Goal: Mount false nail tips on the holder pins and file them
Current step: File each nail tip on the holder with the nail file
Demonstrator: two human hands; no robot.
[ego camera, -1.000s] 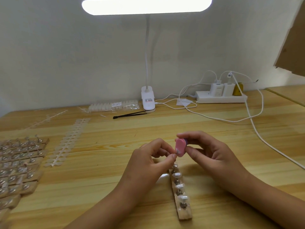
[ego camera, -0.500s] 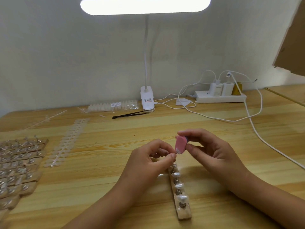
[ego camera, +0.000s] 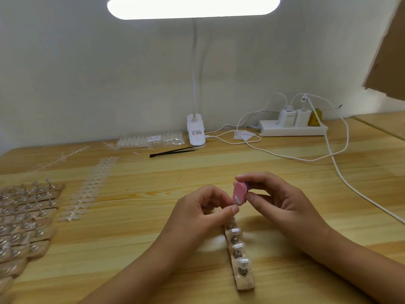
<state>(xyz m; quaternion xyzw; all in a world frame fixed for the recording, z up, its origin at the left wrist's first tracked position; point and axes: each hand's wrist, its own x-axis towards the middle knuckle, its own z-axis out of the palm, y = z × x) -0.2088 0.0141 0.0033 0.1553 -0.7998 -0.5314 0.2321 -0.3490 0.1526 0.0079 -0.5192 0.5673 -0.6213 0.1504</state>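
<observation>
Nail tip (ego camera: 237, 201), clear, pinched betw thumb + forefinger of L hand (ego camera: 203, 208); R hand (ego camera: 282, 200) grips pink file (ego camera: 240, 191), touching tip. Holder strip (ego camera: 246, 281) w/ mounted tips (ego camera: 235, 231) on bench (ego camera: 142, 227) just below hands.

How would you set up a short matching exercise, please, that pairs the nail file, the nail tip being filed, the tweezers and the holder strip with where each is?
Things
1. pink nail file
2. clear nail tip
3. black tweezers
4. wooden holder strip

Places
A. lying on the desk by the lamp's clip base
B. pinched in the left hand
C. flat on the desk, just below both hands
D. held in the right hand

Pairs: 1-D, 2-B, 3-A, 4-C
</observation>
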